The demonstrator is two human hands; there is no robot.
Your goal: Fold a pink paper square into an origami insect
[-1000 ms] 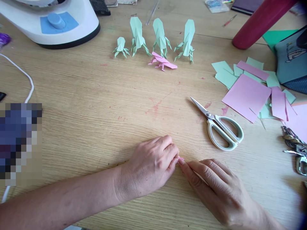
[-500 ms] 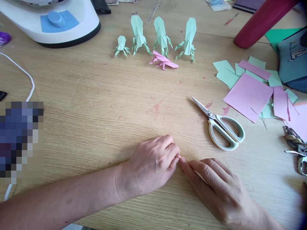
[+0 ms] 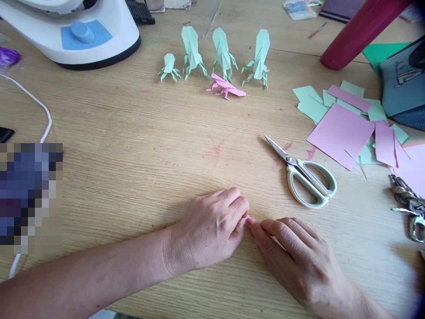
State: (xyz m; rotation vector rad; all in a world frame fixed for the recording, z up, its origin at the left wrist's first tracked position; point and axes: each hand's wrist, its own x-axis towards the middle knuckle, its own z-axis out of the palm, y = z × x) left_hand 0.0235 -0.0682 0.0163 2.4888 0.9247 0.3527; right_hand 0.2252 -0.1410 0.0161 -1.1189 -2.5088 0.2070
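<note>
A small piece of folded pink paper (image 3: 251, 218) lies between the fingertips at the lower middle of the wooden table (image 3: 126, 146), largely hidden by the hands. The left hand (image 3: 212, 230) sits at nine o'clock from it, fingers curled under, thumb and forefinger closed on the paper; I cannot tell what its other fingertips do. The right hand (image 3: 299, 263) comes from four o'clock, thumb and forefinger held narrow, pinching the paper's other end. Toward two o'clock rest the scissors (image 3: 292, 164), blades together, and past them a pink square sheet (image 3: 341, 135) on green scraps (image 3: 312, 108). Well apart, four green folded figures (image 3: 190, 48) stand from eleven round to twelve o'clock, with a pink folded figure (image 3: 227, 86) just before them.
</note>
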